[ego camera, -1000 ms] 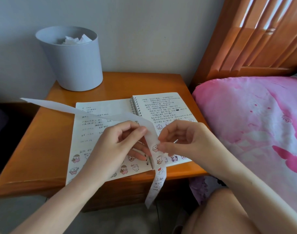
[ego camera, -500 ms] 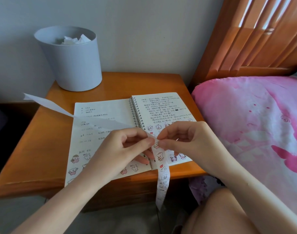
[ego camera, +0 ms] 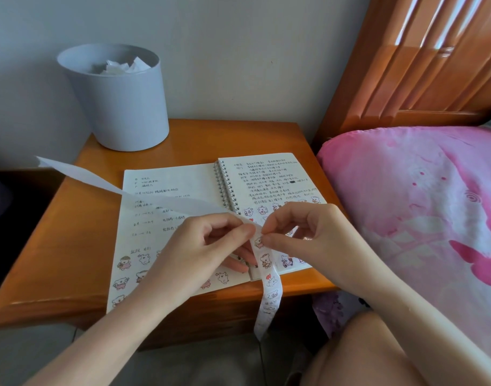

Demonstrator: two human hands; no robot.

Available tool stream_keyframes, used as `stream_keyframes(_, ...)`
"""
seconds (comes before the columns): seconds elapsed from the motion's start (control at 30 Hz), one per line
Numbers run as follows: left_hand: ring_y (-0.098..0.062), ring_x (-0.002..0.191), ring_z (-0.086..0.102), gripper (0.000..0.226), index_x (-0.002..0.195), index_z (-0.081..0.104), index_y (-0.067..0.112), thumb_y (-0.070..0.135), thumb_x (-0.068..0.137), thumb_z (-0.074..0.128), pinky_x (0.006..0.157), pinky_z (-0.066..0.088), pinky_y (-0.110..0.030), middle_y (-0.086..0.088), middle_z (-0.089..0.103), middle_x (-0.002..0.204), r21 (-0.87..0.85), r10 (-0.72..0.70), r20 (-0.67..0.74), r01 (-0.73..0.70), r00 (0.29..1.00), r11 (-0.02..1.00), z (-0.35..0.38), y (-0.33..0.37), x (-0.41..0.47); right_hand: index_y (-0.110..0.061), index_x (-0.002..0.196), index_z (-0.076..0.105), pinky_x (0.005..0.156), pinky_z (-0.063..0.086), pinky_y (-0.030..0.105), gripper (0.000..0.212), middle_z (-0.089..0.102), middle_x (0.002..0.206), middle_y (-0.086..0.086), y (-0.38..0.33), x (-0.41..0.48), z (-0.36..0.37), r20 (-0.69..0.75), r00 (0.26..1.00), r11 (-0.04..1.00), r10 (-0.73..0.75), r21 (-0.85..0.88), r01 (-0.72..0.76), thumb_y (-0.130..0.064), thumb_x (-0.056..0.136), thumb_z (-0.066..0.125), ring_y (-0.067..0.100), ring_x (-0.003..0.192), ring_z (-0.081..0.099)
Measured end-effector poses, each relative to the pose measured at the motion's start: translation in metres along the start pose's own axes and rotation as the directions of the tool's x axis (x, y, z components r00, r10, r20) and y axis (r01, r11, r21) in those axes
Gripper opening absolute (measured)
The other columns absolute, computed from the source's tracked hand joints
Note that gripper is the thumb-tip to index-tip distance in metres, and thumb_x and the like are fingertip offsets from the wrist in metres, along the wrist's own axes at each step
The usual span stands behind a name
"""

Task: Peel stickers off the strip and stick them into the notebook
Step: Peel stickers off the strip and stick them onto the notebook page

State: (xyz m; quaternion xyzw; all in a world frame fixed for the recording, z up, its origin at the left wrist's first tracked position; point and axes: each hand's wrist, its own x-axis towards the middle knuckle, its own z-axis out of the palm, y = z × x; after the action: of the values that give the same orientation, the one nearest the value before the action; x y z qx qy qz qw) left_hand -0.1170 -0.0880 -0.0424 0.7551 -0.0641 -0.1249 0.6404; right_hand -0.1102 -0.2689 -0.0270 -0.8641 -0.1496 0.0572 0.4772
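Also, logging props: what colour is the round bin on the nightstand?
Pale grey-blue round bin, clearest in the head view.

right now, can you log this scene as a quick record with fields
left hand: pinches the strip above the notebook
right hand: pinches the strip's edge at a sticker
strip: blank end trails left, stickered end hangs past the nightstand edge
notebook: open, stickers along both pages' lower parts
bin: back left, crumpled paper inside

Bare wood of the nightstand (ego camera: 71, 232) at left centre, and behind the notebook (ego camera: 177, 182), offers passage. Obstacles: grey bin (ego camera: 121, 107), upper left, on the rear corner; strip (ego camera: 80, 174) spanning diagonally above the left page; pink bedding (ego camera: 420, 204) and headboard (ego camera: 406, 65) closing the right side.
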Motion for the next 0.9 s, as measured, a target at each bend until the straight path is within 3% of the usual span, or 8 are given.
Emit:
stream_keyframes(0.27, -0.011, 0.059, 0.072, 0.015, 0.08, 0.071, 0.011, 0.018, 0.088, 0.061, 0.054, 0.054, -0.014, -0.003, 0.074, 0.068, -0.03, -0.032, -0.026, 0.031, 0.999, 0.999, 0.002, -0.001, 0.001, -0.028, 0.08, 0.066, 0.076, 0.048, 0.02, 0.005, 0.061, 0.093, -0.013, -0.004, -0.001, -0.005, 0.034, 0.999, 0.998, -0.008, -0.058, 0.01, -0.025, 0.082, 0.07, 0.005, 0.09, 0.057)
stream_keyframes(0.4, -0.012, 0.058, 0.071, 0.016, 0.081, 0.071, 0.01, 0.019, 0.089, 0.059, 0.054, 0.055, -0.015, -0.003, 0.075, 0.07, -0.033, -0.044, -0.048, 0.043, 0.998, 0.999, 0.002, -0.002, 0.002, -0.026, 0.079, 0.067, 0.071, 0.049, 0.021, 0.005, 0.067, 0.086, -0.01, -0.009, 0.0, -0.018, 0.057, 0.998, 1.0, -0.001, 0.025, -0.001, -0.024, 0.079, 0.072, 0.007, 0.08, 0.061)
stream_keyframes(0.53, -0.012, 0.059, 0.071, 0.016, 0.082, 0.071, 0.011, 0.017, 0.09, 0.059, 0.054, 0.055, -0.016, -0.002, 0.074, 0.071, -0.018, -0.048, -0.036, 0.048, 0.998, 0.999, 0.001, -0.003, 0.001, -0.017, 0.079, 0.07, 0.051, 0.043, 0.015, 0.005, 0.069, 0.068, -0.003, -0.006, 0.001, -0.042, 0.112, 0.981, 0.986, 0.16, 0.032, -0.165, -0.017, 0.076, 0.074, 0.003, 0.057, 0.056)
stream_keyframes(0.63, -0.012, 0.062, 0.072, 0.016, 0.084, 0.072, 0.011, 0.018, 0.09, 0.059, 0.056, 0.056, -0.017, -0.001, 0.075, 0.072, 0.001, -0.045, -0.021, 0.045, 0.999, 0.999, 0.0, -0.004, 0.002, -0.014, 0.078, 0.071, 0.046, 0.036, 0.013, 0.005, 0.066, 0.061, -0.003, -0.002, 0.001, -0.058, 0.126, 0.947, 0.955, 0.296, -0.042, -0.293, -0.014, 0.075, 0.075, -0.001, 0.045, 0.048)
stream_keyframes(0.9, -0.012, 0.063, 0.072, 0.015, 0.086, 0.072, 0.011, 0.017, 0.09, 0.059, 0.056, 0.056, -0.017, -0.001, 0.075, 0.075, 0.002, -0.052, -0.021, 0.052, 0.998, 0.999, 0.0, -0.004, 0.002, -0.019, 0.071, 0.075, 0.049, 0.036, 0.013, 0.004, 0.071, 0.068, 0.002, 0.004, 0.003, -0.062, 0.17, 0.899, 0.909, 0.403, -0.19, -0.371, -0.021, 0.075, 0.076, 0.003, 0.056, 0.054)
